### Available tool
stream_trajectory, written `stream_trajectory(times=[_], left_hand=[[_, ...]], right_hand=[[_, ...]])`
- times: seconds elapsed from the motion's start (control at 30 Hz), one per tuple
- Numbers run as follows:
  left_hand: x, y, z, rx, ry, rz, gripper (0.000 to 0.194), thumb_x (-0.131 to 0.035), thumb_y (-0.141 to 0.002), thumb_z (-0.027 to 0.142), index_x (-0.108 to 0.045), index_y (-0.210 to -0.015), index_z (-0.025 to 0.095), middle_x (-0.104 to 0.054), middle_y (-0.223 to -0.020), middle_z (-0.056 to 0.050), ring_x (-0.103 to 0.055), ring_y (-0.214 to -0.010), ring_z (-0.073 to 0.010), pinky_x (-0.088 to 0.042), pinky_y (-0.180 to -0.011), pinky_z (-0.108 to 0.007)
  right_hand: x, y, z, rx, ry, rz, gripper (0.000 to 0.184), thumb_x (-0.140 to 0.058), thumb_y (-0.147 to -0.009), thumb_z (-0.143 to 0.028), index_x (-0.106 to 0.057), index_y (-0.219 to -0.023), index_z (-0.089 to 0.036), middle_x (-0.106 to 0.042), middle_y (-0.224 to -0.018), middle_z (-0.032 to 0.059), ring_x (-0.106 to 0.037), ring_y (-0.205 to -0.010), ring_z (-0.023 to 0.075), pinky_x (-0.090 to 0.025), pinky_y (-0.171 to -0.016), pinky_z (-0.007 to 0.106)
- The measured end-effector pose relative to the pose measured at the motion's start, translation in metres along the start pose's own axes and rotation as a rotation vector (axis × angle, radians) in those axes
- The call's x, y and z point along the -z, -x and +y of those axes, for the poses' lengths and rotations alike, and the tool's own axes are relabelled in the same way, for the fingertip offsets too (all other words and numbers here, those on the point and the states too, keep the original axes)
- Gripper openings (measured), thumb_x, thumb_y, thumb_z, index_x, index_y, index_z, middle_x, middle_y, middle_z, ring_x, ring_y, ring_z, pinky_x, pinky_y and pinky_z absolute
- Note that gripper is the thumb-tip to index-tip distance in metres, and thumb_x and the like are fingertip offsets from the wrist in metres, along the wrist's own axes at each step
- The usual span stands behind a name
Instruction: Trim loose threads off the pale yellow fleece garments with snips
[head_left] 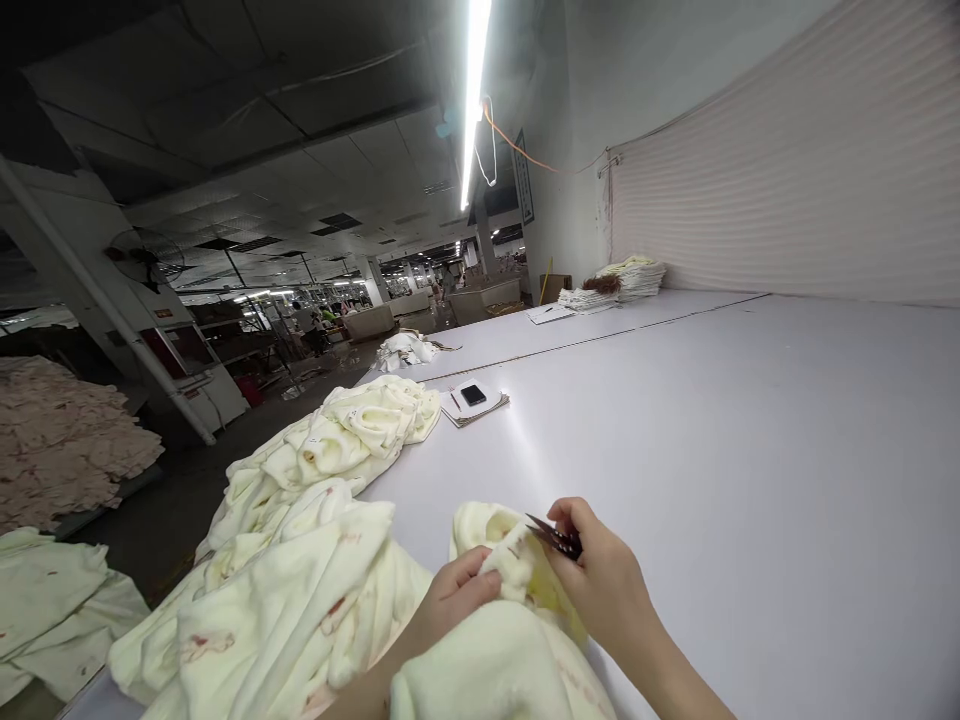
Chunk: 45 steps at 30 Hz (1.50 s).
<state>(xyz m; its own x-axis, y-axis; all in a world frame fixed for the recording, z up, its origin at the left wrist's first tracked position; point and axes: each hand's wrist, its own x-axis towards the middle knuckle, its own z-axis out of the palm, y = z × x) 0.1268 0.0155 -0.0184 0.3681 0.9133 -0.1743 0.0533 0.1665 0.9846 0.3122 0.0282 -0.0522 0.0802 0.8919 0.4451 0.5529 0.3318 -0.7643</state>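
A pale yellow fleece cloth [487, 660] lies bunched in front of me at the near edge of the table. My left hand [461, 590] pinches a fold of it between thumb and fingers. In my right hand [600, 560] is a pair of small dark thread snips [553, 538], closed in the fingers, with the pointed blades apart and facing left. The blade tips are right beside the raised fold of cloth; whether they touch it I cannot tell. Part of the right-hand fingers is hidden behind the cloth.
Heaps of similar fleece [352, 425] run along the table's left side. A dark phone [473, 395] lies on a paper pad [480, 412]. White cloth scraps [405, 349] and stacked pieces [632, 277] sit farther back on the white table [712, 450]. Pink fabric piles [67, 440] stand at left.
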Motion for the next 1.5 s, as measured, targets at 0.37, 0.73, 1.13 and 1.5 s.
stream_trajectory(times=[0.37, 0.73, 1.13, 1.5], left_hand=[[-0.001, 0.001, -0.001, 0.007, 0.213, -0.098, 0.036, -0.067, -0.075, 0.041, -0.065, -0.103, 0.018, -0.064, -0.08, -0.003, -0.056, -0.079, -0.0172, -0.04, -0.073, -0.027], [-0.002, 0.002, 0.0, 0.012, 0.058, -0.065, 0.044, -0.067, -0.072, 0.052, -0.065, -0.1, 0.018, -0.061, -0.082, -0.003, -0.052, -0.076, -0.0168, -0.038, -0.07, -0.027], [-0.005, 0.005, 0.006, 0.015, 0.073, -0.104, 0.04, -0.067, -0.074, 0.046, -0.066, -0.101, 0.017, -0.059, -0.08, -0.002, -0.05, -0.076, -0.015, -0.036, -0.071, -0.026], [-0.003, 0.001, -0.003, -0.157, -0.37, -0.077, 0.031, -0.052, -0.082, 0.045, -0.064, -0.085, 0.017, -0.059, -0.079, -0.003, -0.052, -0.078, -0.0188, -0.04, -0.07, -0.028]], right_hand=[[0.019, 0.021, -0.018, 0.075, -0.138, -0.22, 0.014, -0.049, -0.087, -0.028, -0.062, -0.092, -0.027, -0.064, -0.087, 0.0019, -0.059, -0.065, 0.0146, -0.045, -0.051, 0.023], [0.015, 0.02, -0.016, 0.09, -0.066, -0.119, 0.02, -0.045, -0.091, -0.033, -0.063, -0.085, -0.026, -0.065, -0.082, 0.0017, -0.057, -0.06, 0.0134, -0.043, -0.05, 0.024], [0.02, 0.021, -0.018, 0.039, -0.132, -0.138, 0.021, -0.045, -0.09, -0.034, -0.063, -0.082, -0.026, -0.063, -0.079, 0.0006, -0.055, -0.059, 0.0132, -0.042, -0.052, 0.025], [0.005, 0.016, -0.029, 0.075, -0.329, -0.258, 0.01, -0.05, -0.083, -0.021, -0.059, -0.085, -0.024, -0.057, -0.078, -0.0006, -0.053, -0.071, 0.0151, -0.043, -0.063, 0.026]])
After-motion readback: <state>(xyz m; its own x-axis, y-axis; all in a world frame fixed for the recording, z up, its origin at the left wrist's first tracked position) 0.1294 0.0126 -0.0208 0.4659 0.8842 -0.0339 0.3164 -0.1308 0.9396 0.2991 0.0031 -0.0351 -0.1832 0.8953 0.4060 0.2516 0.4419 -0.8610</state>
